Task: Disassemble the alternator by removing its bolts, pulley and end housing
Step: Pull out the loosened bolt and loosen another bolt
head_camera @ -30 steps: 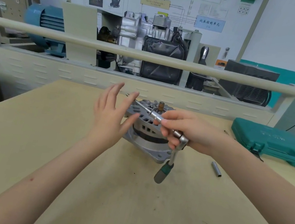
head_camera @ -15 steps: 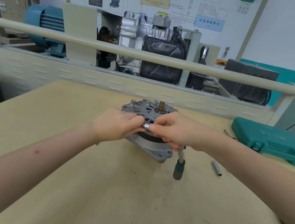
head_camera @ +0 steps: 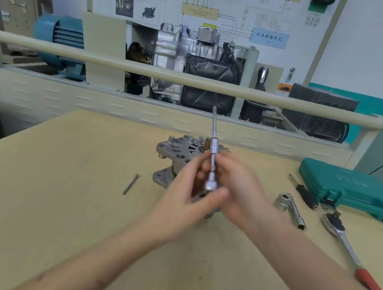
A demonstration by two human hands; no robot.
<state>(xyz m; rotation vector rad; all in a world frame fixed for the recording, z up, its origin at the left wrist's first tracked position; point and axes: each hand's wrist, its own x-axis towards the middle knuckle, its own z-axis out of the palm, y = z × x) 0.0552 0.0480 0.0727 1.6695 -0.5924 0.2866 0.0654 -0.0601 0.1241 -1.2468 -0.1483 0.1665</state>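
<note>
My left hand [head_camera: 186,195] and right hand [head_camera: 235,193] pinch the long bolt [head_camera: 212,148] above the alternator [head_camera: 176,152]; I should pull it straight, avoiding snags.

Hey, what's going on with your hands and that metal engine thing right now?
Both hands, left hand and right hand, hold a long bolt upright. Alternator behind them on table. One loose bolt left; nothing blocking.

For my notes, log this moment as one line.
hands: both holding long bolt | alternator: on table | ratchet: lying right
</note>
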